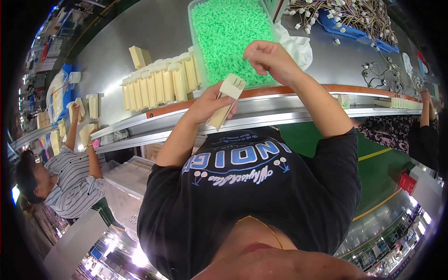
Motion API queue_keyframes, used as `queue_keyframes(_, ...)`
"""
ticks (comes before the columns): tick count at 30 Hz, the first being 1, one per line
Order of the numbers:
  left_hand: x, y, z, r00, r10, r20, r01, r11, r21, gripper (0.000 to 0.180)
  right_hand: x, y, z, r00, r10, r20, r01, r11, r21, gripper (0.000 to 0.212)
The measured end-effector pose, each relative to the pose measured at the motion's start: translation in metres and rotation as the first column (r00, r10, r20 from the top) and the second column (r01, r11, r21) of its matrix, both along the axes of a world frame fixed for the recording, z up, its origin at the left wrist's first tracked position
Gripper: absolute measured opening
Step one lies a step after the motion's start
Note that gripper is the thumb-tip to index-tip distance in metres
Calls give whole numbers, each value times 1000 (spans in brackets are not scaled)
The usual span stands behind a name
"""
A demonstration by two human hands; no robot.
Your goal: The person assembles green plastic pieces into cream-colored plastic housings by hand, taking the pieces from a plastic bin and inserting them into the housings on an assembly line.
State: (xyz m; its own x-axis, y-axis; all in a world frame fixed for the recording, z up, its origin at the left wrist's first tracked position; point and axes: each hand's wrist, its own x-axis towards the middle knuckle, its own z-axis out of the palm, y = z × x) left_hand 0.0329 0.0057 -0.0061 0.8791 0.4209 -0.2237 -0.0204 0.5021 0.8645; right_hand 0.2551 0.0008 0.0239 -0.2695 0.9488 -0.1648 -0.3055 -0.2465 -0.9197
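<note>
My left hand is closed around a cream plastic housing, a long box shape with slots in its white top end. It is held tilted above the metal front edge of the bench. To its right, my right hand hovers over the near right corner of a clear bin heaped with small green plastic pieces. The fingers of that hand are curled in, with the fingertips together; whatever they hold, if anything, is hidden. Several similar cream housings stand in rows left of the bin.
One cream housing stands apart behind the rows. Bundles of wires with white connectors overflow a blue tray at the far right. A white plastic bag lies beside the bin. A co-worker handles cream parts at the left.
</note>
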Motion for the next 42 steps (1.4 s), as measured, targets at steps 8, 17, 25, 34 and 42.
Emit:
queue_keyframes(8, -9, 2, -3, 993, 89, 71, -86, 995, -48, 24, -5, 24, -30, 993, -100, 63, 110, 979, -170, 24)
queue_keyframes(17, -13, -3, 5, 975, -49, 218, 49, 999, 5, 30, -20, -4, 63, 855, 361, 373, -343, 932, -116, 22)
queue_keyframes(25, -1, -13, 10, 985, -69, 159, 65, 997, 32, 44, -27, -24, 90, 680, 190, 709, -418, 894, 162, 12)
queue_keyframes(34, 6, -21, 12, 962, -68, 265, 86, 995, -57, 37, -35, -36, 79, 692, -103, 714, -403, 766, 501, 6)
queue_keyframes(42, 11, -25, 18, 954, -196, 229, 193, 981, 32, 33, -28, -25, 101, 539, 212, 815, -615, 760, 209, 9)
